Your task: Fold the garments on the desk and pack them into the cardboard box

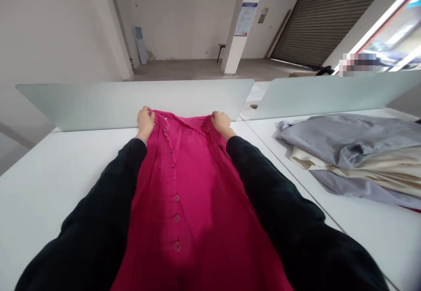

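Note:
A magenta button-front garment (187,203) lies lengthwise on the white table (49,194), with its brown round buttons (176,218) running down the middle. My left hand (145,122) pinches the far end of the garment at the left of the collar area. At the right of that end, my right hand (221,123) grips the cloth in the same way. Black sleeves cover both my forearms and hide the garment's side edges. Its near end runs out of view at the bottom.
A loose pile of grey and cream cloth (348,150) lies on a neighbouring white table to the right. Frosted glass divider panels (131,102) stand along the far table edge. Beyond them are a concrete floor, pillars and a roller shutter.

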Motion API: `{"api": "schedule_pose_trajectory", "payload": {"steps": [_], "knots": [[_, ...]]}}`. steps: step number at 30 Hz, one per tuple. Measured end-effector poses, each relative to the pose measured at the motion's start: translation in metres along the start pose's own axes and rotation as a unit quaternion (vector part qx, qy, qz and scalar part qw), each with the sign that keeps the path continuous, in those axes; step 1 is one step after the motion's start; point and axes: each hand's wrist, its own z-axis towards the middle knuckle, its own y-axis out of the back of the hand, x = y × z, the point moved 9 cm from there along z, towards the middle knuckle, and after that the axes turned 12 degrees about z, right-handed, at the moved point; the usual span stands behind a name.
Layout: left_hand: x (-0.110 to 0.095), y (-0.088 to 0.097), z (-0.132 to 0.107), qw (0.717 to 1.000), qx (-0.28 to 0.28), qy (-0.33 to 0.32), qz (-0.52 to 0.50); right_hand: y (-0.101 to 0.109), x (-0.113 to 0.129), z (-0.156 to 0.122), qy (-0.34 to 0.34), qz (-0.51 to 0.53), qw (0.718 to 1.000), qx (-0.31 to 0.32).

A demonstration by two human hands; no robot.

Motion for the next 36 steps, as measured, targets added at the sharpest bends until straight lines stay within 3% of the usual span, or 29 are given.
{"api": "schedule_pose_trajectory", "payload": {"steps": [3,6,9,14,17,20,22,24,27,30,33,36], "knots": [[0.0,-0.014,-0.015,0.999,0.036,0.006,-0.039,-0.003,0.02,-0.026,0.068,-0.007,0.998,0.007],[-0.002,-0.01,-0.036,0.995,0.06,-0.07,-0.034,0.0,0.048,-0.075,0.166,0.005,0.983,0.072],[0.001,0.005,-0.069,0.982,0.1,-0.16,0.011,0.002,0.077,-0.158,0.254,0.031,0.946,0.199],[0.005,0.045,-0.159,0.935,0.169,-0.301,0.08,0.026,0.11,-0.331,0.371,0.126,0.837,0.381],[0.006,0.065,-0.228,0.907,0.211,-0.35,0.101,0.046,0.11,-0.411,0.378,0.148,0.803,0.437],[0.011,0.071,-0.293,0.884,0.272,-0.359,0.122,0.058,0.101,-0.472,0.342,0.179,0.802,0.456],[0.016,0.07,-0.327,0.881,0.294,-0.341,0.143,0.055,0.092,-0.51,0.29,0.226,0.8,0.473],[0.019,0.07,-0.349,0.891,0.276,-0.32,0.166,0.039,0.081,-0.548,0.234,0.263,0.789,0.503],[0.016,0.076,-0.365,0.91,0.205,-0.308,0.187,0.001,0.061,-0.585,0.142,0.279,0.808,0.499],[0.013,0.078,-0.369,0.917,0.175,-0.309,0.183,-0.026,0.059,-0.595,0.104,0.304,0.837,0.443],[0.012,0.079,-0.366,0.919,0.169,-0.31,0.177,-0.033,0.076,-0.597,0.127,0.323,0.835,0.427],[0.012,0.08,-0.363,0.92,0.16,-0.311,0.177,-0.028,0.084,-0.596,0.134,0.314,0.843,0.416]]}}
